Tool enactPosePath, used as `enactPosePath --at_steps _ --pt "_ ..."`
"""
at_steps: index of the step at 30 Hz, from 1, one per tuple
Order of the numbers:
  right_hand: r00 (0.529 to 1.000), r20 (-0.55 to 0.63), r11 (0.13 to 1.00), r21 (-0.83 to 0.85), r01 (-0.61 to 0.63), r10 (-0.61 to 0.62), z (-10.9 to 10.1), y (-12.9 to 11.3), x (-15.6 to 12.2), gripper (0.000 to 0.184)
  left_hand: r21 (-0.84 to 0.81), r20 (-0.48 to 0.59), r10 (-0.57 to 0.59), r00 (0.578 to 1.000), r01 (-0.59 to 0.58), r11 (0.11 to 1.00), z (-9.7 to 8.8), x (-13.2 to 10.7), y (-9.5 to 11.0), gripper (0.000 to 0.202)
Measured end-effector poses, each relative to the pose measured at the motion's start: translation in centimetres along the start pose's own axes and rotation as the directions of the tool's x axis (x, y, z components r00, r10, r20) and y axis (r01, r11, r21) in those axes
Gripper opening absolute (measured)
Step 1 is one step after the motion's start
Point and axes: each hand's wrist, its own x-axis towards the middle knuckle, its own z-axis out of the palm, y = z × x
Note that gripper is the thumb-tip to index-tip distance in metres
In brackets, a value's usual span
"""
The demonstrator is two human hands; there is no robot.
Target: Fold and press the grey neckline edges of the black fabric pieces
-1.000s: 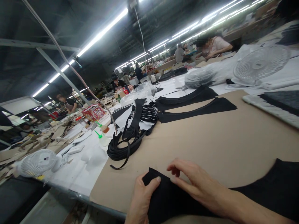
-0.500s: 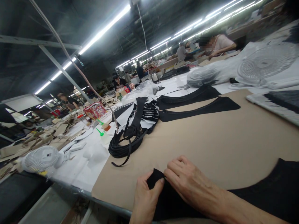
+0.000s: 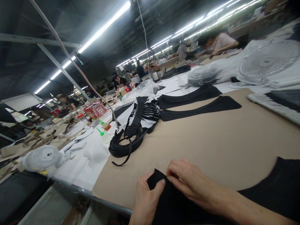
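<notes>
A black fabric piece (image 3: pixel 276 184) lies on the brown cardboard sheet (image 3: pixel 211 137) at the near edge of the table. My left hand (image 3: pixel 146 201) holds its left corner, thumb on top of the cloth. My right hand (image 3: pixel 189 181) rests on the same corner, fingers curled and pinching the edge beside the left thumb. Both forearms reach in from the bottom of the view.
A coil of black straps (image 3: pixel 125 142) lies ahead, with striped cloth (image 3: pixel 150 111) and long black cut pieces (image 3: pixel 201 107) behind. Small white fans (image 3: pixel 41 157) (image 3: pixel 269 61) stand left and right. Glue bottles with green caps (image 3: pixel 103 136) sit left. Other people work farther off.
My right hand went from spread over the cloth to curled and pinching at its corner. My left thumb stayed on the corner. The view shifted slightly.
</notes>
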Motion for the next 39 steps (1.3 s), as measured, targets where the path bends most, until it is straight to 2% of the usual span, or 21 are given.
enactPosePath --at_steps 3,7,10,13,16,23,27,34,39 --pt "0.998 0.003 0.985 -0.159 0.068 -0.068 0.4 0.0 0.0 0.013 0.089 -0.018 0.031 0.999 -0.030 0.996 0.2 -0.2 0.2 0.022" --pt "0.980 -0.002 0.907 -0.381 0.182 -0.198 1.3 0.2 0.0 0.019 0.222 -0.041 0.099 0.994 -0.088 0.971 0.4 -0.4 0.3 0.022" --pt "0.964 -0.009 0.869 -0.435 0.236 -0.266 1.7 0.2 0.0 0.019 0.250 -0.001 0.114 0.993 -0.110 0.962 0.4 -0.4 0.2 0.020" --pt "0.980 -0.024 0.926 -0.332 0.177 -0.196 1.5 0.0 0.0 0.016 0.226 0.010 0.088 0.996 -0.088 0.970 0.4 -0.4 0.0 0.022" --pt "0.994 0.027 0.979 -0.172 0.108 -0.105 0.7 -0.1 -0.1 0.017 0.173 0.004 0.046 0.999 -0.046 0.984 0.2 -0.4 0.0 0.023" --pt "0.993 0.114 0.999 0.030 0.040 -0.043 -0.3 0.4 -0.1 0.016 0.023 0.046 -0.003 0.999 0.002 1.000 -0.2 -0.2 0.1 0.022" --pt "0.995 0.098 0.997 0.068 0.023 -0.029 -0.1 0.6 -0.1 0.016 -0.023 0.044 -0.003 0.999 0.004 1.000 -0.1 -0.2 0.2 0.024" --pt "0.994 0.105 1.000 0.006 0.012 -0.013 -0.1 0.0 -0.2 0.016 0.089 0.069 0.016 0.997 -0.022 0.996 0.0 -0.5 0.4 0.024" --pt "0.992 0.125 1.000 0.000 0.023 -0.023 0.0 0.1 -0.4 0.017 0.023 0.089 0.004 0.996 -0.006 1.000 0.3 -0.7 0.4 0.024"
